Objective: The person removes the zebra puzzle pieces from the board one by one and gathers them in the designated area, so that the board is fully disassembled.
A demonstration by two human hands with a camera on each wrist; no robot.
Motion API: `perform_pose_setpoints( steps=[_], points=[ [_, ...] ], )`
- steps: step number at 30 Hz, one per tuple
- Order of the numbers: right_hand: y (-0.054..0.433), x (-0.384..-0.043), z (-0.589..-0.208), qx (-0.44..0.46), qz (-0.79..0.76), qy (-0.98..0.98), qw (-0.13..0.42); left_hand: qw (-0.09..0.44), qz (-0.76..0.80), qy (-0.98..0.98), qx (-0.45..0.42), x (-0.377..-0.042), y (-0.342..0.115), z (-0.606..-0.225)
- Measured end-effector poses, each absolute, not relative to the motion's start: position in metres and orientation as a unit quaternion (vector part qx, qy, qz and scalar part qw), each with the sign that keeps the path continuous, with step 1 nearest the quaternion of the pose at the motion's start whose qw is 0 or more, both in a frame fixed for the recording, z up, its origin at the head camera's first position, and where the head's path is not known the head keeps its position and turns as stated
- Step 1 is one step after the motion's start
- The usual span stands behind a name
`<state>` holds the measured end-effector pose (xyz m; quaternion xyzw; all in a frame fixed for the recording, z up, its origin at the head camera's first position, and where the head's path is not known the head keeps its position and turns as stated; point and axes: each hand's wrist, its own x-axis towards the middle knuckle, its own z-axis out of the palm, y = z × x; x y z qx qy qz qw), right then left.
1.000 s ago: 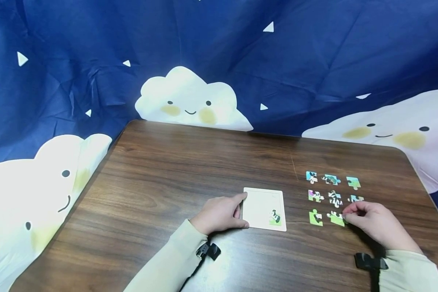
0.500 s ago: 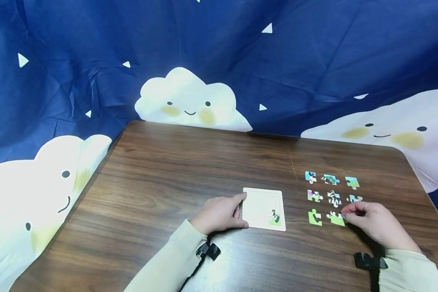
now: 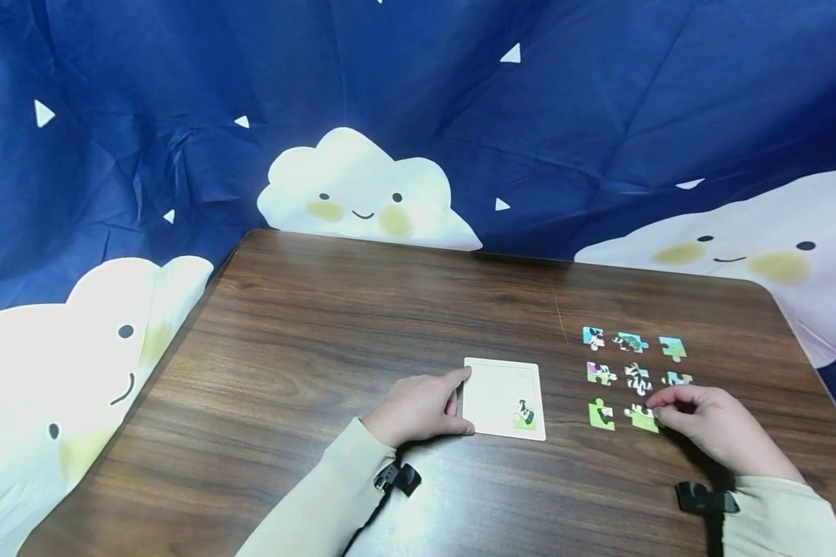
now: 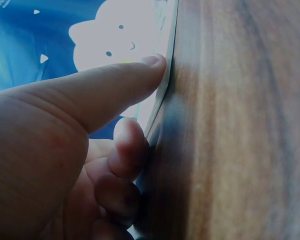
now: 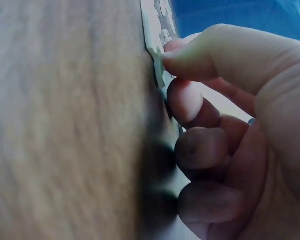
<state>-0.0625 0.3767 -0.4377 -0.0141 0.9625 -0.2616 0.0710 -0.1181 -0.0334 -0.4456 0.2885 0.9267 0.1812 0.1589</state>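
A square pale puzzle board (image 3: 495, 387) lies on the table, with a black-and-white and green piece (image 3: 525, 416) in its lower right corner. My left hand (image 3: 421, 406) rests at the board's left edge, thumb and index finger spread along it. In the left wrist view the straight thumb (image 4: 125, 82) touches that edge. To the right, my right hand (image 3: 714, 425) pinches the right end of a green and white puzzle piece (image 3: 642, 418) between thumb and index finger. In the right wrist view this green piece (image 5: 152, 37) lies flat at the thumb tip; its other side is hidden.
Several other puzzle pieces lie in rows around it, among them a green piece (image 3: 601, 415), a black-and-white piece (image 3: 638, 379) and a blue-green piece (image 3: 672, 347). One piece (image 3: 676, 378) sits just behind the right hand. A blue cloud-print cloth (image 3: 418, 93) hangs behind the wooden table (image 3: 306, 325).
The right index fingertip has shifted slightly left over the green and white puzzle piece. The left hand and the board look unchanged.
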Motion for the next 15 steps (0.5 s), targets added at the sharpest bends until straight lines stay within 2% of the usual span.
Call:
perform_pose_setpoints(
  steps=[15],
  points=[
    [0.3724,-0.0620,-0.4385,-0.038,-0.260,0.963,0.065,0.158,0.178,0.927,0.290,-0.1179,-0.0336,-0.4456]
  ],
)
